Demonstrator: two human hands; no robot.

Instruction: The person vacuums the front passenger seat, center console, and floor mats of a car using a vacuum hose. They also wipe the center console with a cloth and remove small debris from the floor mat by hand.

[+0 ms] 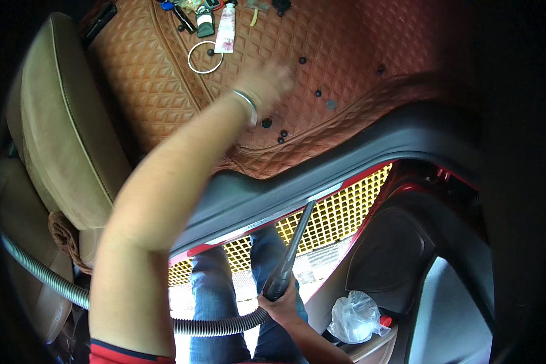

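Blurred, my left hand (266, 86) is over the brown quilted car floor mat (346, 50), a bangle on its wrist; whether its fingers hold anything cannot be told. Small dark round bits (318, 93) and a coin-like disc (331, 104) lie scattered to its right. A white ring (205, 57) and a pink-and-white tube (226, 28) are on the mat to its upper left, beside a dark-capped small container (205, 23). Lower down, my right hand (282, 302) grips the dark handle of a vacuum wand (295, 241), which points up at the door sill; a grey ribbed hose joins it.
A tan car seat (68, 123) stands at the left, with a brown cloth (66, 234) beside it. The black door sill (341, 164) crosses the middle. A dark door panel (391, 245) is at the right, with a crumpled clear plastic bag (356, 317) in its lower part. Yellow grating (341, 214) shows below the sill.
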